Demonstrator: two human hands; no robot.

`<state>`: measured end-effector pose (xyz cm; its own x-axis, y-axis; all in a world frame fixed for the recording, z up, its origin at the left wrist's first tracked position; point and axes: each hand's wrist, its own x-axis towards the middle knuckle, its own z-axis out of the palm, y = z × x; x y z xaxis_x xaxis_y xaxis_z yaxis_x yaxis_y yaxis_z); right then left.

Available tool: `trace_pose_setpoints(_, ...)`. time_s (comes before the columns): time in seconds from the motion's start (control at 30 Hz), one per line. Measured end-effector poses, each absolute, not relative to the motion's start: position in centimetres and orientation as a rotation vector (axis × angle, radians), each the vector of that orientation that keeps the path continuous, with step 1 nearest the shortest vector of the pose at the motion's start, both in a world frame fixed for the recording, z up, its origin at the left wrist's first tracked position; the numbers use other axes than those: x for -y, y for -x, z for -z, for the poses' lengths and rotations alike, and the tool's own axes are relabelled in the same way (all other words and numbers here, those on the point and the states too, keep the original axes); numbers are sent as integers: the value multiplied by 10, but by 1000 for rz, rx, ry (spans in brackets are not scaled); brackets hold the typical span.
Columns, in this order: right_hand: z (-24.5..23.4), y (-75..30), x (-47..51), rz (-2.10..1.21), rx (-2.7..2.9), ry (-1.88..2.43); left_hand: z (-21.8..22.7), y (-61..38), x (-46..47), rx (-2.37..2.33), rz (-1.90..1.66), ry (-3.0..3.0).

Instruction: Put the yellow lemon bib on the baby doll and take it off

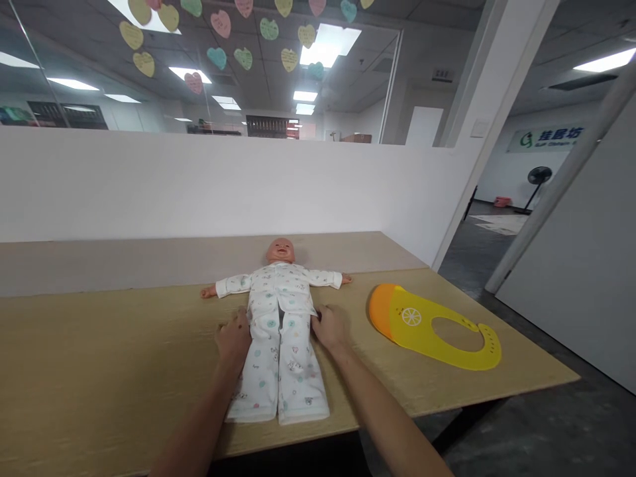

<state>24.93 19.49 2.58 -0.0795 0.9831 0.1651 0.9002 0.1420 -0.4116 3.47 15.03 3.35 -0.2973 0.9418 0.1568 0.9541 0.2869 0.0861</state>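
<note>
A baby doll (281, 250) lies on its back on the table, arms stretched out to both sides, head toward the wall. It wears a white patterned long-sleeved top (278, 285) and matching pants (295, 358), whose wide legs point toward me. The top parts at the front near its lower edge. My left hand (233, 336) is curled at the top's lower left edge, beside the doll's hip; its fingertips are partly hidden. On the other side, my right hand (328, 326) pinches the lower right corner of the top between thumb and fingers.
A yellow bib (422, 331) with an orange pocket lies flat on the right of the wooden table (124, 371). Behind the table rises a white wall (199, 185) with a glass window above. A doorway opens at the right, with a standing fan (539, 175) beyond.
</note>
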Motion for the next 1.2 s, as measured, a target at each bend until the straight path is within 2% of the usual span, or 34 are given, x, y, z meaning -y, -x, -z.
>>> trace_pose_setpoints(0.13,-22,-254,-192,-397,1954,1761,-37,-34,-144,2509,247,1799)
trace_pose_setpoints(0.3,-15,-282,-166,-739,1726,1483,-42,-31,-138,2632,290,1759)
trace_pose_setpoints(0.5,-20,-384,-116,-1067,1313,1265,-39,-24,-145,2691,326,1784)
trace_pose_setpoints(0.57,-24,-437,-106,-977,1176,1296,-39,-23,-145,2689,337,1791)
trace_pose_setpoints(0.67,-27,-516,-99,-617,762,1358,-43,-24,-145,2714,327,1785)
trace_pose_setpoints(0.73,-27,-554,-94,-490,480,1368,-45,-25,-145,2728,314,1794)
trace_pose_setpoints(0.83,-26,-575,-84,-564,251,1350,-45,-26,-145,2720,307,1809)
trace_pose_setpoints(1.0,-26,-538,-70,-841,199,1211,-42,-23,-148,2723,341,1830)
trace_pose_setpoints(1.2,-24,-509,-69,-884,90,1109,-42,-21,-146,2690,336,1845)
